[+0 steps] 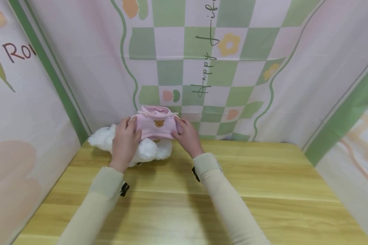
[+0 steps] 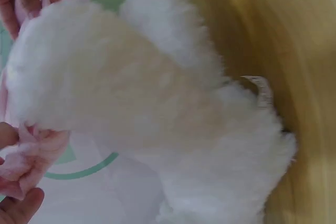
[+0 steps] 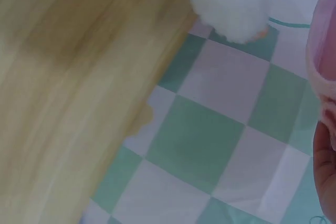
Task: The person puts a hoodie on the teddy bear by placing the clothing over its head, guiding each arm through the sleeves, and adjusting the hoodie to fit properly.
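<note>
**Support Surface: Table and Load**

Your table [image 1: 263, 177] has a flat top in yellow-brown wood grain, with light and dark streaks running from left to right. Its far right corner is rounded; its near edge falls outside the head view. At the far left end, you have one white plush toy [image 1: 148, 149] resting on the top. Shadows [image 1: 203, 211] of your forearms cross the wood, and a pale sheen [image 1: 178, 226] shows between them.
</note>
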